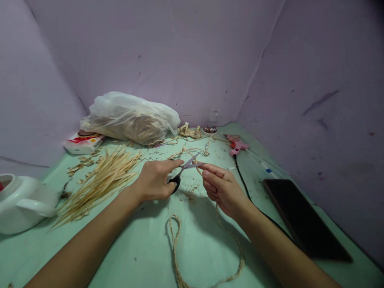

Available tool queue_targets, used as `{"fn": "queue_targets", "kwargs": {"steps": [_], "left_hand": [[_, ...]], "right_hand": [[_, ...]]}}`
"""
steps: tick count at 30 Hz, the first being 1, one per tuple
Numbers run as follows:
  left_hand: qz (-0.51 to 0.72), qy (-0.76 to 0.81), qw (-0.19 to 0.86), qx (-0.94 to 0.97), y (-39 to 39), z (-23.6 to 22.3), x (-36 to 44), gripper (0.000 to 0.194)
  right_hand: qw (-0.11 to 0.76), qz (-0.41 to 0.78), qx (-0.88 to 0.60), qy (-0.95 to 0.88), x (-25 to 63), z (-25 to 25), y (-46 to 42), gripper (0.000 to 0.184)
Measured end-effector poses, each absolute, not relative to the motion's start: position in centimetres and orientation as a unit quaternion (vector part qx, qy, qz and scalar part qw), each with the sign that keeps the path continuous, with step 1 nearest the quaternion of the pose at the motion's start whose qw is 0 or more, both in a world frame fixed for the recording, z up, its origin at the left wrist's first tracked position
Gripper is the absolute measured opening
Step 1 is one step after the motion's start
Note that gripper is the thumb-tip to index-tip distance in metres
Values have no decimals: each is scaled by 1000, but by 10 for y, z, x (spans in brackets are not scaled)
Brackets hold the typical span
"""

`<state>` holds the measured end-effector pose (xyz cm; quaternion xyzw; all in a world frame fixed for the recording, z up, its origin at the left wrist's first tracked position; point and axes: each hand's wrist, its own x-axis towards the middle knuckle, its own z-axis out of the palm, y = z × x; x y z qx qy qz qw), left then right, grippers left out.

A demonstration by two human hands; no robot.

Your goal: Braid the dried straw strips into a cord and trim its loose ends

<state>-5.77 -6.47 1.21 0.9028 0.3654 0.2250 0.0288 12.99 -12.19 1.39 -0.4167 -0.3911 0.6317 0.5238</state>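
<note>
My left hand (157, 179) is closed on a pair of scissors (177, 178) with black handles, its thumb and fingers at the loops. The blades are spread apart and point right, close to the fingertips of my right hand (223, 187). That hand pinches a thin braided cord (198, 170) of straw-coloured fibre. From below the right hand the cord runs down and loops across the table (151, 254). Another stretch of cord lies behind the scissors. Part of the cord is hidden by the right fingers.
Dry straw strips (101, 180) lie left of my hands, near a white watering can (27, 204). A plastic bag (131, 116), a tissue pack (84, 143), a coiled braid (191, 131) and a bead bowl (209, 130) stand behind. Right are a pink glue gun (238, 145) and a dark tablet (303, 220).
</note>
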Motion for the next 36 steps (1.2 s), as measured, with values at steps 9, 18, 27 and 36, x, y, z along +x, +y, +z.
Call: {"fn": "queue_targets", "kwargs": {"steps": [9,18,27,36], "left_hand": [[219,348,22,911,-66,12,-56,54],[227,332,132,906,-64,11,-57,47],[417,416,430,684,-62,21,-48,35],[404,443,679,424,-61,23,-42,35]], "right_hand": [[512,637,-412,-403,130,16,-123,35],[521,638,-425,-375,129,16,-123,48],[511,612,-437,-416,126,17,-125,45],[389,418,-474,-670,119,3,-133,32]]}}
